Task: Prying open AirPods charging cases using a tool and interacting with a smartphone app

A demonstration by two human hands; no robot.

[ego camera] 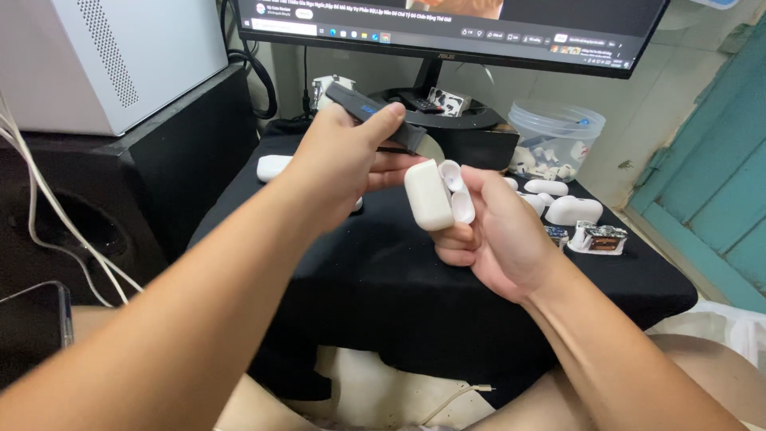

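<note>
My left hand [339,164] grips a slim black device [375,116] with a small blue marking, holding it tilted above the table. My right hand [491,231] holds a white earbud charging case [428,194] upright, along with a white rounded piece [456,191] pressed beside it between thumb and fingers. The two hands are close together over a small table covered with a black cloth [383,271].
Several white earbud cases [570,209] and small electronic parts [598,238] lie at the right of the cloth. Another white case [273,166] is at the left. A clear plastic tub [554,137], a monitor [447,28], a black speaker [120,199] and a phone [36,323] surround it.
</note>
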